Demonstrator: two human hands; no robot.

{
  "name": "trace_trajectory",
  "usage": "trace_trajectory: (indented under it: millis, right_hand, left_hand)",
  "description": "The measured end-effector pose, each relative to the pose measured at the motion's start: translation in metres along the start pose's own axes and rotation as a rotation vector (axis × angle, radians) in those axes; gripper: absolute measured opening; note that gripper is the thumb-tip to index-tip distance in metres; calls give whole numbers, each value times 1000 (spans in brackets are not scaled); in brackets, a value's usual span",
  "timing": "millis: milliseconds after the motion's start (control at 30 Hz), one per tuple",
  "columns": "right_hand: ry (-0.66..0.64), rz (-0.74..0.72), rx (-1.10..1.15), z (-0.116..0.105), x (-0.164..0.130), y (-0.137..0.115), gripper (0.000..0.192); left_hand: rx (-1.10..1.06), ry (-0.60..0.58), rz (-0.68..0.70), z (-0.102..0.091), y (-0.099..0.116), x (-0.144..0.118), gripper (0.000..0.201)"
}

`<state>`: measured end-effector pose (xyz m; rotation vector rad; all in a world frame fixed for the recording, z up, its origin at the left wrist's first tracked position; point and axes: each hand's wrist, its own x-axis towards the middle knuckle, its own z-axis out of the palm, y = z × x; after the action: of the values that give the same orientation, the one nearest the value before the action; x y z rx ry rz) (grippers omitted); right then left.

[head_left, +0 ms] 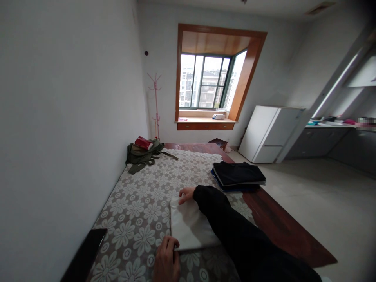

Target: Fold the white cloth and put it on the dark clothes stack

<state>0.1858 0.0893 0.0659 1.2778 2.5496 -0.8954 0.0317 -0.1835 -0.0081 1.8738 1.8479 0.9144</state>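
A folded white cloth (190, 225) lies flat on a table covered by a flower-patterned cloth (145, 213). Its exact kind of garment cannot be made out. My left hand (167, 256) is at its near left corner, the fingers closed together on the edge. At the far left corner, my right hand (187, 194) has its fingers bent around the edge in a pinch. The black sleeve of my right arm crosses over the white cloth and hides its right side. Beyond that arm sits a stack of folded dark clothes (239, 174), black on top with some blue below.
A green backpack (139, 156) with a red packet (143, 142) on it rests at the far left, against the wall. A black flat object (85, 254) lies at the near left. The dark red wooden table edge (282, 223) runs along the right; beyond stands a white fridge (270, 133).
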Motion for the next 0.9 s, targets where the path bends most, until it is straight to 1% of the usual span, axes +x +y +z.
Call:
trace_trajectory:
  millis: [133,300,533,667,767,900]
  right_hand:
    - [-53,-70,-19,3,16,-21,31]
    - [0,-118,-94,11,24,-36,22]
    - [159,-75,-186,26,15,-39,28]
    - [187,-67,-171,30,12,-39,26]
    - [192,-84,-140,32,14,-40,26]
    - [192,-91,-104,35,21,-41,39]
  left_hand:
    - [10,-12,3,-3,3,-1,35]
    - [52,-23,13,-6,4,-3,33]
    - [42,-35,14,-8,2,-4,31]
    - [61,-38,20,-10,2,-4,31]
    - [91,-57,-1,-12,4,-4,33]
    - [105,-99,-16,-14,7,-4,44]
